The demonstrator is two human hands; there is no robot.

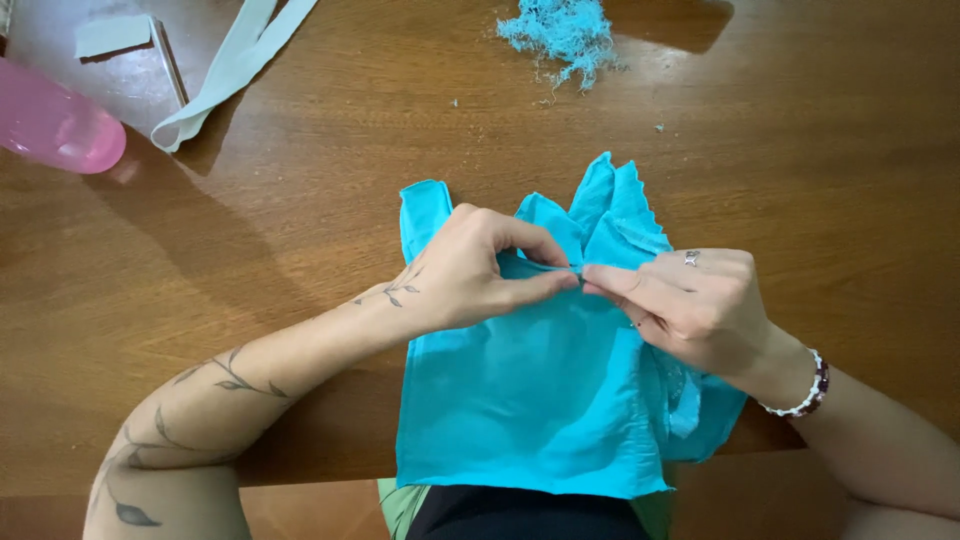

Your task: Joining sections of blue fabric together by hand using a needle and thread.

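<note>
Both grips pinched tight on the turquoise cloth [540, 400], left hand [470, 275] and right hand [690, 305] fingertip to fingertip. Bare tabletop [300, 250] either side of the grip. Blue thread fluff [562, 32] well beyond, cloth's near edge hanging off.

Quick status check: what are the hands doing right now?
Left hand and right hand both pinching turquoise cloth at one fold. Cloth hangs over wooden table edge. Nothing in the way.
</note>
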